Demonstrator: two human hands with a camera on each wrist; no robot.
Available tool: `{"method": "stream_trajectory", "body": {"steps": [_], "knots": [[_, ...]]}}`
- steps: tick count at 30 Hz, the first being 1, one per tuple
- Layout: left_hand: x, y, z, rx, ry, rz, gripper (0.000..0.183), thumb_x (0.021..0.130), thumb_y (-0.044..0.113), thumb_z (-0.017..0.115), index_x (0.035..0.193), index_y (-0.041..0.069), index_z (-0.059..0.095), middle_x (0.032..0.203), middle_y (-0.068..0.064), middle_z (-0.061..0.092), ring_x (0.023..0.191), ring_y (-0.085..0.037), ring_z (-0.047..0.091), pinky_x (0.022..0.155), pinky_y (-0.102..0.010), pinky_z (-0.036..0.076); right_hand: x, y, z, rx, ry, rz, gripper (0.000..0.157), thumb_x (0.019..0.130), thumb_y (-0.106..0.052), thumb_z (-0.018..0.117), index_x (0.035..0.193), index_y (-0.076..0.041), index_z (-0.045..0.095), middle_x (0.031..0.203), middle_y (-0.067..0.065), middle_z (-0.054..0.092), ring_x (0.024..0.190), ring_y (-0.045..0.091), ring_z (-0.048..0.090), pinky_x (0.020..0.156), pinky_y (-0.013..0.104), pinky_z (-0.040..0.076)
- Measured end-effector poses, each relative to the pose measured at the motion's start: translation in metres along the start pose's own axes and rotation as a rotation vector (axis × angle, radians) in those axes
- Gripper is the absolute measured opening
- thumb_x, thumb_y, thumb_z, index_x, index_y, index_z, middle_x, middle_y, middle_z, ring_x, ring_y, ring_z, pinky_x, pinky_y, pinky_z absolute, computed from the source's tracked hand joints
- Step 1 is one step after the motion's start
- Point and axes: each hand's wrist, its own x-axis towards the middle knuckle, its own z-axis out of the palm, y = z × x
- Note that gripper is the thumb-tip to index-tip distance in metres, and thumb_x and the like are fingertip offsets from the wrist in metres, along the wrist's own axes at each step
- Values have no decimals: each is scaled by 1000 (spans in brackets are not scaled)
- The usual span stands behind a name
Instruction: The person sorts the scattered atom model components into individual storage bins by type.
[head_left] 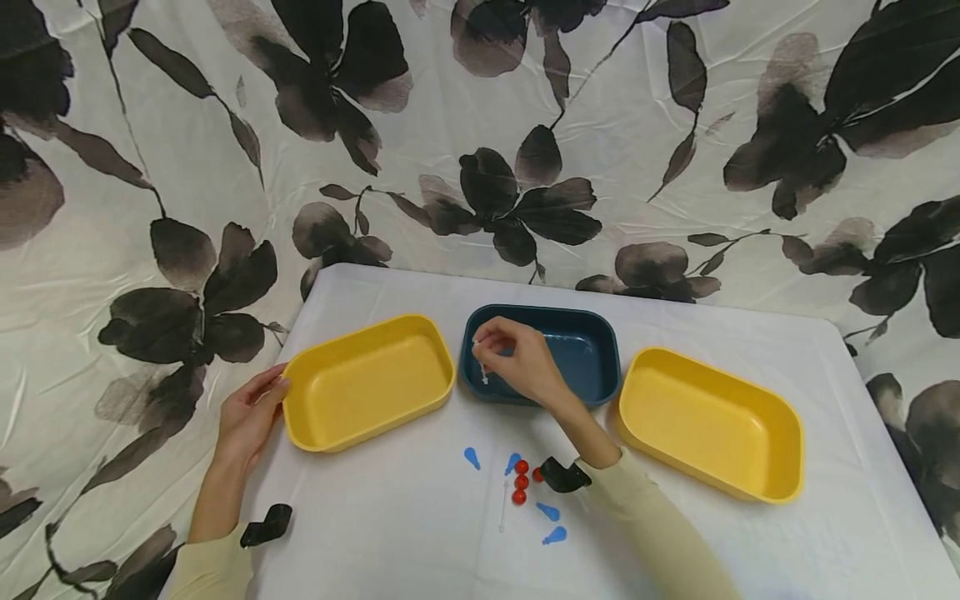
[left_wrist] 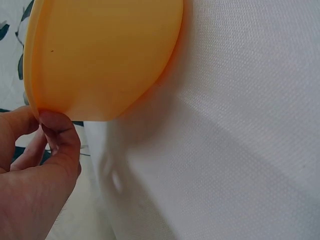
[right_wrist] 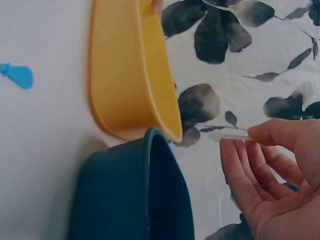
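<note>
My left hand [head_left: 246, 417] pinches the near-left rim of a yellow plastic bin [head_left: 371, 385]. In the left wrist view, its thumb and fingers [left_wrist: 62, 131] grip the bin's edge. Over the left part of a dark blue bin [head_left: 585, 357], my right hand [head_left: 525, 360] holds a small thin whitish stick [right_wrist: 234, 136] between thumb and fingertips. The stick's knobbed lower end [head_left: 484, 378] points down in the head view. Part of the dark blue bin is hidden behind the right hand.
A second yellow bin [head_left: 712, 425] stands at the right. On the white table [head_left: 390, 517], below the dark blue bin, lie several red balls [head_left: 521, 482], several blue bulb-shaped pieces [head_left: 555, 536] and another thin white stick [head_left: 503, 507]. A floral cloth [head_left: 637, 158] hangs behind.
</note>
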Motion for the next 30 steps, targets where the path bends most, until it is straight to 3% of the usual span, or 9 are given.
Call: {"method": "stream_trajectory", "body": {"steps": [12, 18, 25, 30], "knots": [[1, 0, 0, -36, -1, -9, 57, 101, 21, 67, 153, 6, 48, 118, 7, 51, 97, -2, 57, 79, -9, 52, 20, -4, 22, 50, -9, 11, 11, 94, -3, 72, 104, 1, 70, 89, 13, 71, 74, 25, 70, 66, 29, 60], [0, 1, -2, -13, 0, -6, 58, 101, 24, 68, 153, 8, 49, 116, 8, 52, 98, -3, 57, 80, -9, 52, 27, -3, 35, 96, -15, 60, 11, 95, -2, 72, 105, 2, 70, 91, 14, 71, 76, 27, 70, 67, 34, 62], [-2, 3, -2, -24, 7, -23, 58, 100, 25, 69, 152, 8, 50, 116, 7, 52, 97, -4, 57, 78, -9, 52, 35, -2, 51, 104, -36, 104, 11, 95, -3, 72, 105, 1, 69, 91, 14, 70, 74, 24, 67, 67, 28, 61], [-2, 2, 0, -29, 9, -20, 57, 100, 24, 69, 151, 8, 51, 115, 7, 52, 96, -4, 58, 78, -9, 52, 39, 0, 60, 118, -52, 142, 12, 95, -4, 72, 105, 2, 69, 90, 13, 70, 70, 19, 68, 69, 35, 62]]}}
